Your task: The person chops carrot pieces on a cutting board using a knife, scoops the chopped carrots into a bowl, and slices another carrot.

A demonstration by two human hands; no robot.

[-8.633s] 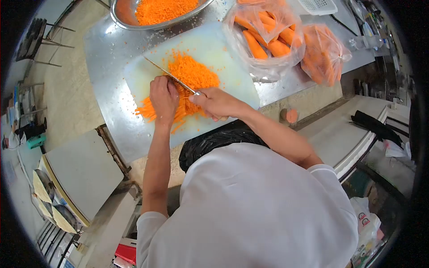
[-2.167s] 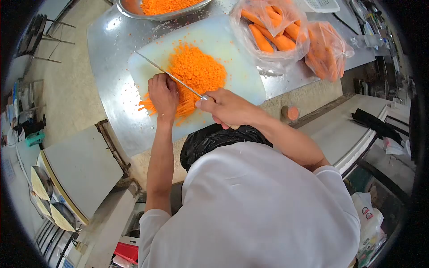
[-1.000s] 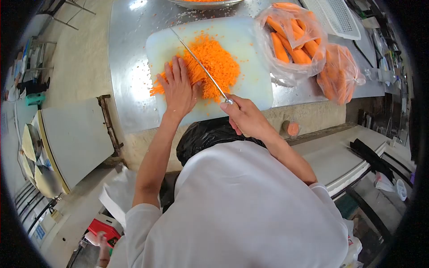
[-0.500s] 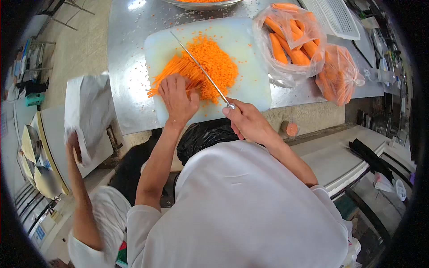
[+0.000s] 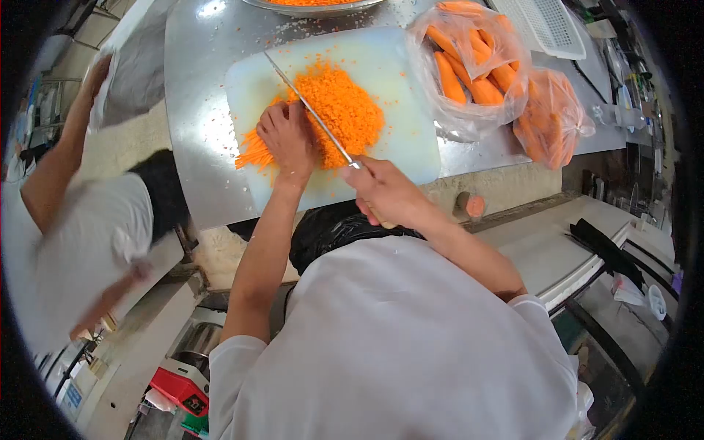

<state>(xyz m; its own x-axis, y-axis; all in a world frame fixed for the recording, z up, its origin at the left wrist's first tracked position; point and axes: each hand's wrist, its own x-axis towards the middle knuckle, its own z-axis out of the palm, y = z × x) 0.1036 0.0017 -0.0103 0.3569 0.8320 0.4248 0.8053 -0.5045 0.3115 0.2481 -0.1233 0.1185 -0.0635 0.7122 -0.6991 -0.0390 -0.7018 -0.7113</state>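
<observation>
My right hand (image 5: 386, 192) is closed around the handle of a knife (image 5: 317, 117), and the blade slants up and left over the carrots. Under the curled fingers of my left hand (image 5: 288, 141) lies a bundle of carrot strips (image 5: 253, 152), held down close to the blade's left side. To the right of the blade is a heap of finely diced carrot (image 5: 346, 100). All of this rests on a whitish cutting board (image 5: 411, 147). My left hand hides part of the strips.
The board lies on a metal table (image 5: 194, 139). A bowl (image 5: 315, 10) of chopped carrot stands at the far edge. To the right are an open bag of whole carrots (image 5: 480, 92), a tied bag (image 5: 551, 121) and a white basket (image 5: 546, 29). A co-worker (image 5: 95, 220) stands at left.
The knife has shifted left over the carrots, and my left hand has curled more tightly over the strips. At left, the co-worker has moved forward along the table with the white sack.
</observation>
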